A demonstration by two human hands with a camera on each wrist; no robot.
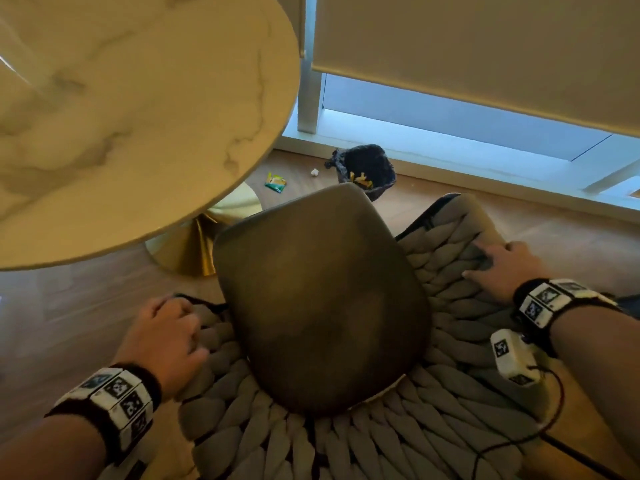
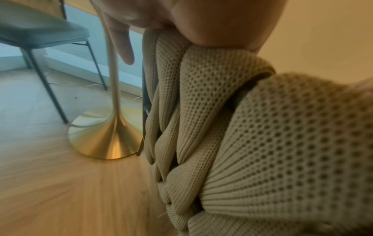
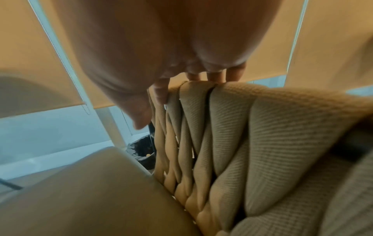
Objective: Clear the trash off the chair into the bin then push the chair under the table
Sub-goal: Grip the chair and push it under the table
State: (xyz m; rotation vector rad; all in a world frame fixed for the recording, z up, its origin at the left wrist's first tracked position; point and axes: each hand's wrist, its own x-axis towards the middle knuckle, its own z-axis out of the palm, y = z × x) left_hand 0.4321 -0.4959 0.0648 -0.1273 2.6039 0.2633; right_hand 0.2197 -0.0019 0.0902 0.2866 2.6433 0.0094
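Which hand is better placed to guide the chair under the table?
Left, probably: the left hand and right hand both grip the woven chair, but the left is nearest the table and its gold base.

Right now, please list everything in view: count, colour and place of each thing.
chair: one, grey woven back, brown seat, near the table
table: one, white marble top, gold base, left
bin: one, black liner, by the window
yellow trash: some, inside the bin
wrapper: one, green-yellow, floor left of the bin
paper ball: one, white, floor between wrapper and bin
second chair: one, grey-green, beyond the gold base
blinds: several, beige, over the window
wristbands: two, black-and-white, on both wrists
left hand: one, gripping the chair's left arm
right hand: one, gripping the chair's right arm
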